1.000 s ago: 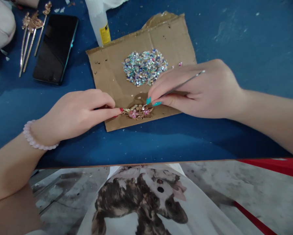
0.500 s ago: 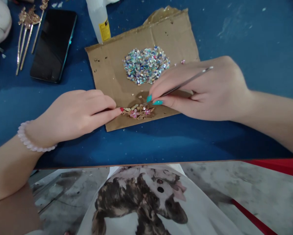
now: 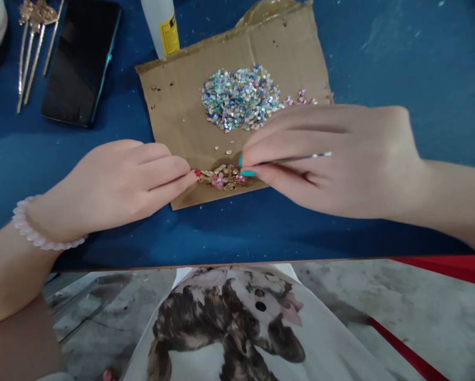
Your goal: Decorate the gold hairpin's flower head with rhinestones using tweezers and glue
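A small gold ornament (image 3: 224,178) with pink flowers lies near the front edge of a brown cardboard sheet (image 3: 174,106). My left hand (image 3: 118,185), fingers pressed together, pins the ornament's left end with its fingertips. My right hand (image 3: 332,159) pinches a thin metal tool (image 3: 301,157), and the tool's tip rests on the ornament's right side. A heap of shiny blue-green gems (image 3: 239,98) sits on the cardboard just behind the ornament. A few pink gems (image 3: 299,98) lie beside the heap, partly behind my right hand.
A black phone (image 3: 81,61) lies at the back left, with gold hairpins (image 3: 31,53) to its left. A white glue bottle (image 3: 162,26) stands behind the cardboard. The blue table's front edge (image 3: 237,262) runs across the view, with my printed shirt below it.
My right hand has turned flatter, so the tool now lies nearly level instead of slanting up. The view has shifted slightly; my left hand stays on the ornament.
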Demonstrator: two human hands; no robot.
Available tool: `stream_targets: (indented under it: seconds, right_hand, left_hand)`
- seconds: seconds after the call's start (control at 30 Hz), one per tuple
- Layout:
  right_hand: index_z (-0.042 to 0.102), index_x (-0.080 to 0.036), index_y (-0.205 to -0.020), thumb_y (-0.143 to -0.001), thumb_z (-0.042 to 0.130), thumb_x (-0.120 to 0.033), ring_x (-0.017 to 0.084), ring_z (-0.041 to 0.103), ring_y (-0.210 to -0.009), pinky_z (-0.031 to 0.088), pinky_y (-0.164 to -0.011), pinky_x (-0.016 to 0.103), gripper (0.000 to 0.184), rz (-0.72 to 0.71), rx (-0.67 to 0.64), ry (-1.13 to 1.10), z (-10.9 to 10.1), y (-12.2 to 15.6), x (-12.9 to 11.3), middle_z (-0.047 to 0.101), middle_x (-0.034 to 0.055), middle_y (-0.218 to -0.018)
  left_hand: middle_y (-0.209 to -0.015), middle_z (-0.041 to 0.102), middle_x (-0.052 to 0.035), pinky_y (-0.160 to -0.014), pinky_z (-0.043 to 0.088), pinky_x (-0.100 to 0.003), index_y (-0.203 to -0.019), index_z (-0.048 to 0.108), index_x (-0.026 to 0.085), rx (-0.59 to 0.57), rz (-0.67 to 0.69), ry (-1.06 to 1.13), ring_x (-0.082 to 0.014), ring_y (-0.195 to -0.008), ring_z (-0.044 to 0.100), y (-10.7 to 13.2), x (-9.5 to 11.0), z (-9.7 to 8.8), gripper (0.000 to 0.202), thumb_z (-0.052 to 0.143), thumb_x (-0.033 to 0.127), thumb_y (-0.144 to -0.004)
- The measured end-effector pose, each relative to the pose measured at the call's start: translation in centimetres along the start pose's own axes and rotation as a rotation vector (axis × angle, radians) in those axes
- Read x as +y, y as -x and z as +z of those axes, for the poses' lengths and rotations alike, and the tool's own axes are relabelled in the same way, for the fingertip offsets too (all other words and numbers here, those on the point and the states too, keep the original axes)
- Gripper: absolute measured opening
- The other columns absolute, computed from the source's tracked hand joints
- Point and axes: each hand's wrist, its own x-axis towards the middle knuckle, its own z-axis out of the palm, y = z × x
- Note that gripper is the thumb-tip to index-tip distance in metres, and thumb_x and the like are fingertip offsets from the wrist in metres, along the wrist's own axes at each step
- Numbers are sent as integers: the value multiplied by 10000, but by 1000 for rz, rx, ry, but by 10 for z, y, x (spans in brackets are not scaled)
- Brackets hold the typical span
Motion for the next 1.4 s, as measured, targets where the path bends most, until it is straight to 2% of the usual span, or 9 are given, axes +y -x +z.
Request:
stream_targets:
  seconds: [0.1, 0.2, 0.47, 0.63, 0.8, 0.97, 1.07, 1.23, 1.4]
  right_hand:
    - [624, -232, -850, -996, 523, -202, 136, 719, -795, 572, -674, 258, 180, 46, -34, 17, 2, 0, -2, 725, -32, -817]
    - [609, -215, -762, -991, 546, -194, 127, 728, -807, 555, -653, 247, 239, 39, -5, -31, 5, 0, 1, 742, -39, -825]
    - [668, -211, -843, -995, 562, -223, 107, 745, -844, 507, -628, 247, 185, 127, -29, -168, 11, 0, 9, 776, -71, -928]
    - [679, -235, -871, -978, 566, -236, 95, 684, -632, 467, -558, 241, 156, 215, 10, -229, 14, -2, 9, 731, -82, -747]
    - [696, -247, -879, -949, 592, -226, 97, 677, -635, 511, -568, 214, 127, 317, -3, -290, 10, -2, 7, 735, -77, -787]
    - [717, -251, -913, -924, 634, -231, 123, 698, -697, 531, -548, 224, 85, 379, -9, -349, 7, -1, 9, 739, -39, -821]
    - [714, -233, -912, -920, 653, -235, 128, 690, -678, 534, -538, 230, 61, 364, -22, -398, 7, -2, 12, 733, -21, -790]
    - [695, -208, -897, -929, 652, -232, 100, 690, -659, 546, -563, 196, 58, 355, -29, -490, 6, -3, 14, 724, -36, -762]
    - [679, -200, -923, -930, 663, -245, 76, 695, -680, 556, -609, 168, 49, 376, -25, -569, 4, -4, 15, 725, -45, -775]
  left_hand:
    - [-1014, 757, -38, -598, 520, -314, -1201, 518, 198, 41, 41, -36, -180, -842, 703, -2, -1, 1, 300, 332, 89, -992]
    - [-1022, 762, -21, -620, 529, -302, -1192, 520, 208, 51, 54, -54, -166, -842, 704, -2, -2, 2, 305, 332, 74, -993]
    - [-1038, 756, -2, -625, 519, -294, -1168, 537, 219, 65, 41, -42, -156, -862, 706, -1, -1, 2, 305, 325, 70, -1006]
    - [-1104, 742, -14, -653, 532, -306, -1299, 492, 245, 26, 14, 16, -173, -926, 707, 0, -2, 3, 379, 327, 79, -1002]
    - [-1119, 730, -3, -672, 526, -305, -1438, 413, 328, 4, -53, 107, -183, -948, 705, 4, -2, 4, 497, 332, 104, -1002]
    - [-1131, 730, -6, -727, 551, -303, -1371, 519, 360, -12, -122, 196, -182, -982, 705, 6, -1, 3, 482, 368, 104, -991]
    - [-1125, 728, 9, -759, 596, -287, -1263, 610, 313, -67, -113, 121, -170, -1003, 693, 4, -1, 2, 398, 363, 153, -994]
    - [-1027, 745, -25, -644, 570, -285, -1115, 653, 207, -14, -9, -24, -170, -892, 700, -1, 1, 2, 357, 340, 94, -984]
    - [-1001, 741, -29, -621, 506, -292, -1110, 621, 220, 17, -18, 25, -179, -851, 697, -1, 1, 1, 343, 343, 69, -977]
